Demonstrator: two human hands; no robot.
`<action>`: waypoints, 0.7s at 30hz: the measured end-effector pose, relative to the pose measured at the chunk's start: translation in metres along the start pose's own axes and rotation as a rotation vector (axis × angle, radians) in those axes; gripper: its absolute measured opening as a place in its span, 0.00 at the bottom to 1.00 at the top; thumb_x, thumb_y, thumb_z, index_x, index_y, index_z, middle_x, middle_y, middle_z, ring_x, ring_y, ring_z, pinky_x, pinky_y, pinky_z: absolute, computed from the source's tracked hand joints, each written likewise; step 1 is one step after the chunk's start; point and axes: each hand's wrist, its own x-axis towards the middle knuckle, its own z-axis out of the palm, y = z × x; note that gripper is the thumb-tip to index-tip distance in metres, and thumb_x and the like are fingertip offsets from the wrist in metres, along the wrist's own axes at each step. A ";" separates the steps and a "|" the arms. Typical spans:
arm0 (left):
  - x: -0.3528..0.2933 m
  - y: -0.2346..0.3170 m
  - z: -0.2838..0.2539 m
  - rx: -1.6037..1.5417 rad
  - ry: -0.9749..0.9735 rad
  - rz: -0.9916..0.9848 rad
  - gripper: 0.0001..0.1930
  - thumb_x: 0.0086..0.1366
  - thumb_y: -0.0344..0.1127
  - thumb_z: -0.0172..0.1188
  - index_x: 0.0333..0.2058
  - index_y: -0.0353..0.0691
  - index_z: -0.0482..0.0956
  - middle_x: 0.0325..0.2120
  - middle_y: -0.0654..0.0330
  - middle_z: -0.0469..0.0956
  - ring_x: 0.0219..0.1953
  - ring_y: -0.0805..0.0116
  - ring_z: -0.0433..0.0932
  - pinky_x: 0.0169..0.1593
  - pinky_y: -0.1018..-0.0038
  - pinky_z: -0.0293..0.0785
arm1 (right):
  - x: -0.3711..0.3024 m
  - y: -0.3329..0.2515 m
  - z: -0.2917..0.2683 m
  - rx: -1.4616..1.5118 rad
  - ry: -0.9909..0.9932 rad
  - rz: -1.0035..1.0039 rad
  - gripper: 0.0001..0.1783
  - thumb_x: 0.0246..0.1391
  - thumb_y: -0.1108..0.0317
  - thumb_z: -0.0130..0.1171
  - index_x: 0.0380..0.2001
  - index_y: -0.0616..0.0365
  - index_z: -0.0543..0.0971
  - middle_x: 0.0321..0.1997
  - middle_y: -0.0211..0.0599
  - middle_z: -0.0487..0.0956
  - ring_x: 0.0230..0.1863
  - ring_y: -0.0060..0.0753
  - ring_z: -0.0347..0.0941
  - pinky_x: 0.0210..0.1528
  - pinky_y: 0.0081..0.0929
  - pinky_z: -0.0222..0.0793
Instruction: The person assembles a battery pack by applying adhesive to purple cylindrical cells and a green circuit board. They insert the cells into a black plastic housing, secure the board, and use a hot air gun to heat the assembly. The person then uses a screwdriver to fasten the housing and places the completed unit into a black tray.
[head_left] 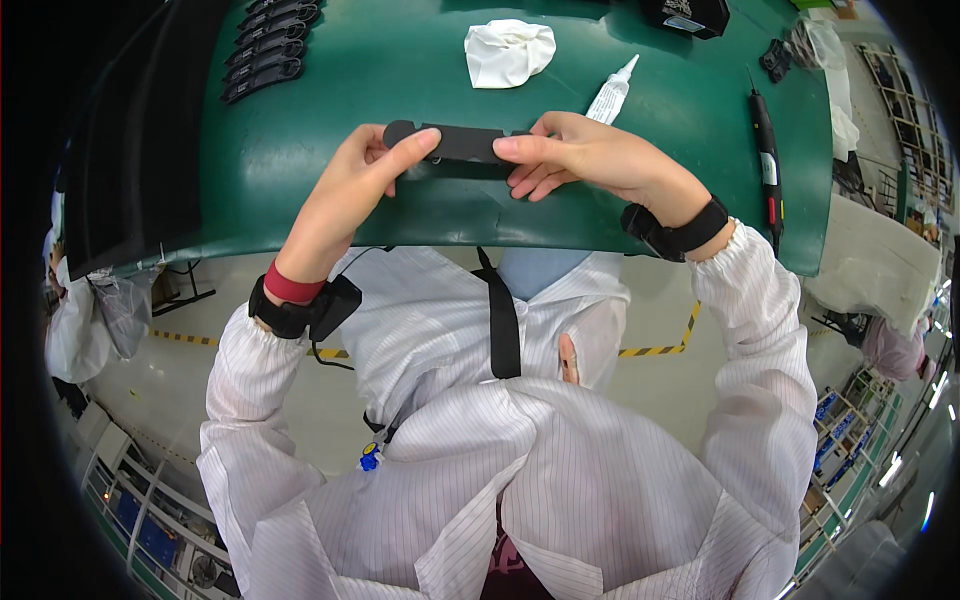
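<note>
A flat black strip-shaped part with a rounded left end is held level above the near side of the green table. My left hand pinches its left end, thumb on top. At its other end my right hand grips it between thumb and fingers, so that end is partly covered. Just beyond my right hand lies a white tube with a narrow nozzle. A crumpled white cloth rests farther back, past the black part.
Several similar black parts lie in a row at the far left of the green table. A black pen-shaped electric screwdriver lies near the right edge. At the back right stands a black box.
</note>
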 end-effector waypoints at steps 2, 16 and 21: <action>0.002 -0.010 0.011 0.022 0.131 0.198 0.31 0.67 0.53 0.64 0.57 0.32 0.73 0.47 0.58 0.74 0.46 0.72 0.72 0.54 0.76 0.67 | 0.001 0.003 0.000 0.017 0.006 0.006 0.46 0.51 0.35 0.69 0.46 0.75 0.70 0.42 0.58 0.81 0.44 0.41 0.83 0.49 0.28 0.80; -0.006 -0.075 0.025 0.272 0.079 0.729 0.55 0.45 0.62 0.77 0.63 0.31 0.65 0.61 0.43 0.70 0.69 0.36 0.63 0.69 0.43 0.59 | -0.015 0.067 0.044 -0.179 0.287 -0.495 0.55 0.34 0.61 0.84 0.62 0.66 0.62 0.51 0.46 0.75 0.45 0.40 0.77 0.50 0.33 0.75; 0.005 -0.074 0.021 0.448 0.077 0.742 0.53 0.41 0.54 0.82 0.61 0.28 0.68 0.59 0.40 0.72 0.64 0.36 0.69 0.67 0.43 0.62 | -0.009 0.065 0.041 -0.279 0.297 -0.403 0.48 0.33 0.65 0.84 0.58 0.63 0.67 0.51 0.45 0.74 0.45 0.41 0.76 0.49 0.32 0.74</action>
